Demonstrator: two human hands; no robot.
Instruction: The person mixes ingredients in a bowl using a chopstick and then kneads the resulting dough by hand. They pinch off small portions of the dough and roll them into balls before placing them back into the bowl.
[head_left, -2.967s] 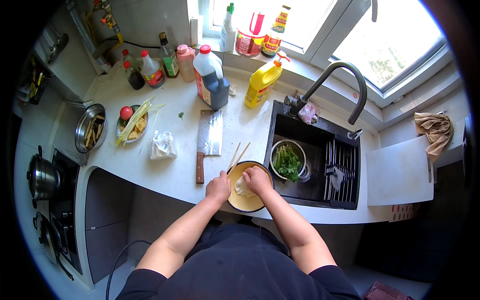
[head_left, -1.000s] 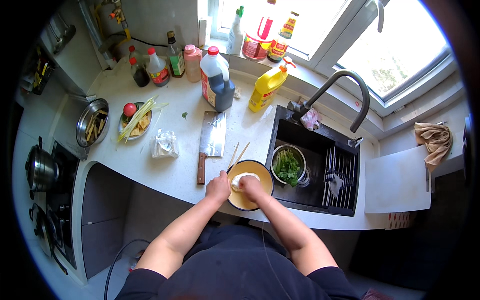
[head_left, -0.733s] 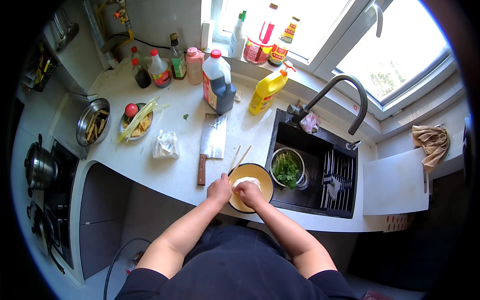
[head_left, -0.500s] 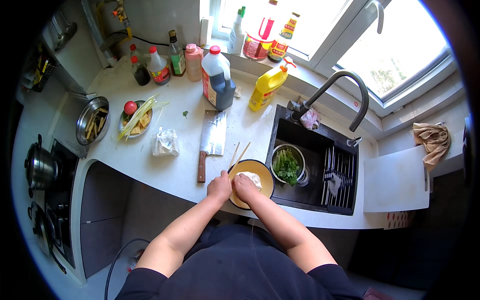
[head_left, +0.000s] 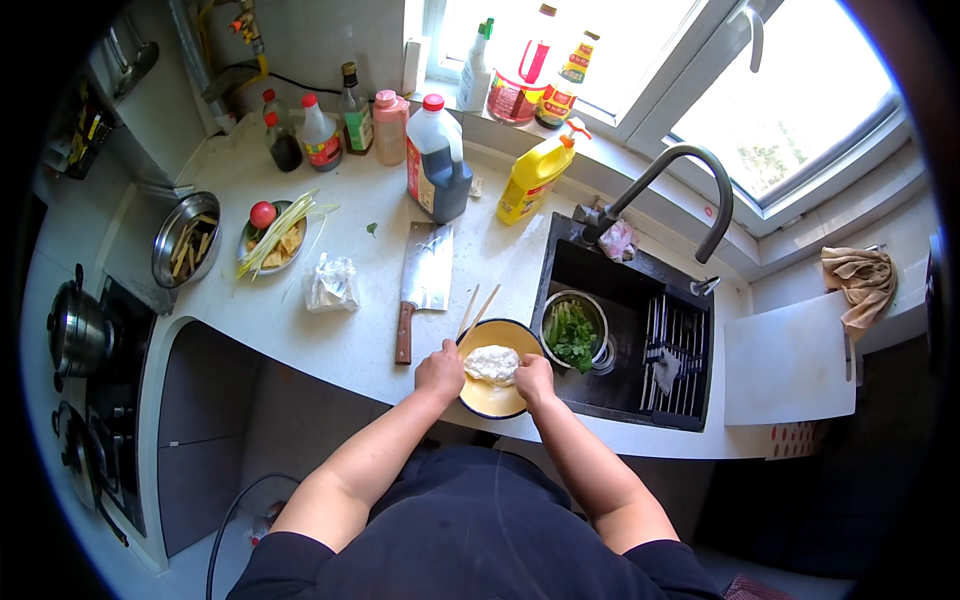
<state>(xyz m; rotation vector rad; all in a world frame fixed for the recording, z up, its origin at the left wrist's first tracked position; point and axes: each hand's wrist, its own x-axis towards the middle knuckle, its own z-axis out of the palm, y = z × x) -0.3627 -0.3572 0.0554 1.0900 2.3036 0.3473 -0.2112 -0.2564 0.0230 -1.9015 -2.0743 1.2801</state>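
A yellow bowl (head_left: pixel 490 402) with a dark rim stands at the counter's front edge, with a lump of white dough (head_left: pixel 491 365) in it. My left hand (head_left: pixel 440 370) is closed on the bowl's left rim. Two wooden chopsticks (head_left: pixel 480 308) slant up beside that hand; whether its fingers also hold them is hidden. At the bowl's right side my right hand (head_left: pixel 534 380) is closed, its fingertips at the right edge of the dough. Left of the bowl lies a cleaver (head_left: pixel 428 268), handle toward me.
To the right, a black sink (head_left: pixel 625 400) holds a pot of green leaves (head_left: pixel 571 332) under a curved faucet (head_left: pixel 715 180). A crumpled plastic bag (head_left: pixel 331 284) and a plate of vegetables (head_left: pixel 275 240) lie left. Several bottles, including a large jug (head_left: pixel 437 165), stand behind.
My right hand has moved right, from over the dough's left part to its right edge, so more of the dough shows. The left hand stays at the bowl's left rim.
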